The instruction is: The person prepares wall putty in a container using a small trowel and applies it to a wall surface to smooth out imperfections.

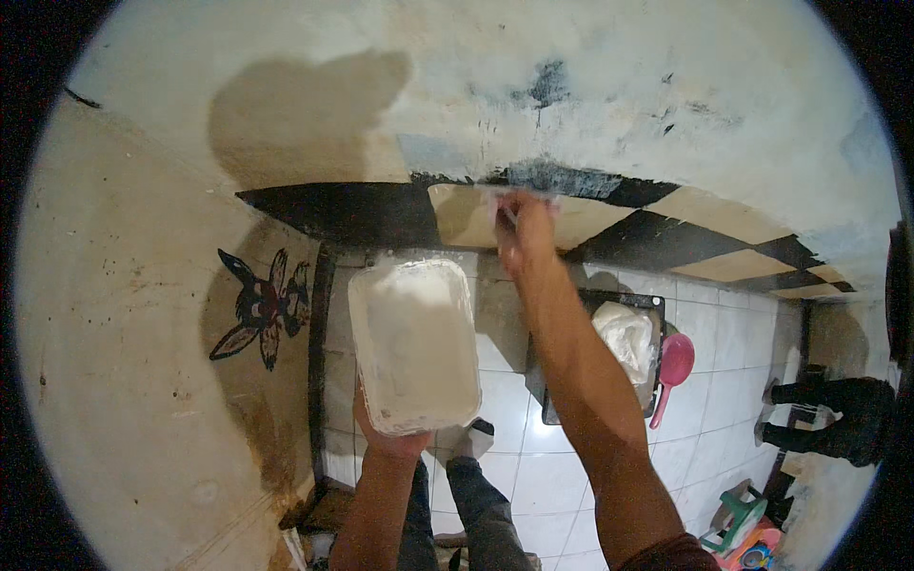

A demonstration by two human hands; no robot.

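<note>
My left hand grips a white rectangular plastic tub from below at its near end. White powder or paste lies at the tub's far end, and smears coat its rim. Stretched out to the wall, my right hand is closed round a thin, pale flat spreader, mostly hidden by the fingers. The spreader's edge meets the wall at a band of black and cream checks. Just above it, a greyish patch partly covers the black paint.
On the white tiled floor, a dark tray bears a plastic bag of white material. A pink dipper lies beside it. Another person's dark-clad legs are at far right, above a green and white stool. A flower is painted on the left wall.
</note>
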